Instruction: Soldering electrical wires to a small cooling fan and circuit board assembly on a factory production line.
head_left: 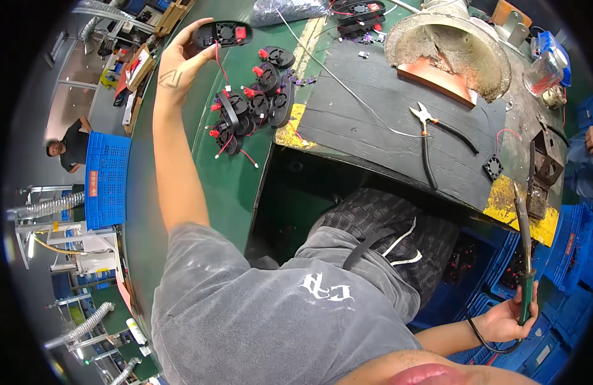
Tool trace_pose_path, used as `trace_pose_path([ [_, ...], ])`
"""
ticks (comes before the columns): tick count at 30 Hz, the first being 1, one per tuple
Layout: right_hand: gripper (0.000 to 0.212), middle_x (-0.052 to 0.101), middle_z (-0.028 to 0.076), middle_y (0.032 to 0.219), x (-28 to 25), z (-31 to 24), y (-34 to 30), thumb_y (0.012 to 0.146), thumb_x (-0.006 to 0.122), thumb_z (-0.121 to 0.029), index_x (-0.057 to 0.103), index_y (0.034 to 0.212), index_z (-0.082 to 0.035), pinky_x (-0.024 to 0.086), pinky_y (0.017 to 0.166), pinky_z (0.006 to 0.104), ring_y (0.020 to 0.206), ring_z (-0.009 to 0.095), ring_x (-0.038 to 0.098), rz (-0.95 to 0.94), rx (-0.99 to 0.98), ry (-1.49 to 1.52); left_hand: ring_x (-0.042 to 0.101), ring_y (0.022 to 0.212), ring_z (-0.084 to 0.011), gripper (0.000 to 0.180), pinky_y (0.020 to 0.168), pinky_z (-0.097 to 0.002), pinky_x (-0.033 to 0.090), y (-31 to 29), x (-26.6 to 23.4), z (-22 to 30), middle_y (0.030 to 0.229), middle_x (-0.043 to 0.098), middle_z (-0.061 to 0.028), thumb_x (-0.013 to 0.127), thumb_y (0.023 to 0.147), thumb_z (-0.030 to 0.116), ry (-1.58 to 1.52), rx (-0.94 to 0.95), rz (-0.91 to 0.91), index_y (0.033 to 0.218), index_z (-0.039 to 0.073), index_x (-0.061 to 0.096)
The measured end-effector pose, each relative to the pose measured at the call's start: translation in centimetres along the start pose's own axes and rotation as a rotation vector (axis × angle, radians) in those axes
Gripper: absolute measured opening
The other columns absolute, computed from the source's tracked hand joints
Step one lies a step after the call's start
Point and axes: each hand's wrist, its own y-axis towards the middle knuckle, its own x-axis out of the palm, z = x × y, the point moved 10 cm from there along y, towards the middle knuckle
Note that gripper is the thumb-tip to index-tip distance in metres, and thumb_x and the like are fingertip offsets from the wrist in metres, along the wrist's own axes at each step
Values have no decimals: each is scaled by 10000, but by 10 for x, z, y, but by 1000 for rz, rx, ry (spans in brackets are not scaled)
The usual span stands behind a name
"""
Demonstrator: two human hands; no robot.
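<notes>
My left hand (181, 64), raised at the upper left, is closed on a black oval plastic housing (208, 36) with a small fan and a red part in it. From the housing dangles a thin red wire lead (220, 67) with a white plug. At the lower right my right hand (505, 319) grips the green handle of a soldering iron (525, 237); its metal shaft points up toward the bench corner. Beside the left forearm, several similar black fan housings (258, 106) with red parts and leads lie in a heap on the green surface.
Cutting pliers (426, 119) lie spread on the black mat (373, 102), near a loose small fan (493, 168). A crusted exhaust hood (450, 38) stands behind them. Rusty metal brackets (544, 163) and a clear jar (544, 72) sit right. Blue crates (107, 179) flank the bench; a person (71, 144) is far left.
</notes>
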Motion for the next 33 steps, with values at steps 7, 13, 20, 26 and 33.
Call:
trace_pose_path([
  [7, 317, 555, 320, 1106, 5, 6, 3, 866, 431, -204, 629, 822, 39, 554, 784, 352, 1003, 375, 591, -135, 37, 193, 605, 909, -179, 497, 809, -340, 530, -22, 125, 95, 1058, 595, -124, 672, 741, -31, -665, 127, -240, 1201, -31, 485],
  [13, 356, 573, 298, 1087, 4, 7, -2, 880, 415, -266, 640, 838, 6, 562, 735, 353, 984, 362, 601, -138, 38, 202, 586, 954, -213, 500, 849, -373, 518, -24, 265, 98, 1065, 562, -140, 646, 748, -34, -811, 19, -434, 1207, -52, 450],
  [20, 378, 590, 288, 1053, -13, 5, -6, 895, 381, -276, 637, 837, -4, 564, 720, 349, 956, 355, 609, -123, 33, 98, 617, 914, -202, 475, 865, -332, 517, -25, 356, 84, 1049, 587, -123, 662, 771, -1, -923, -244, -549, 1203, -26, 468],
  [26, 375, 596, 277, 1046, -13, 11, -4, 896, 384, -280, 640, 833, -13, 564, 719, 346, 943, 341, 615, -103, 36, 87, 622, 879, -181, 471, 760, -275, 502, -7, 356, 81, 946, 631, -98, 723, 727, 78, -451, 127, -328, 1138, -20, 515],
  [33, 373, 598, 274, 1045, -1, 18, 0, 893, 392, -291, 646, 860, -19, 566, 716, 342, 935, 335, 619, -158, 51, 97, 573, 787, -312, 430, 704, -374, 465, -12, 337, 112, 835, 573, -146, 729, 702, 331, 305, 456, -175, 1044, 99, 610],
])
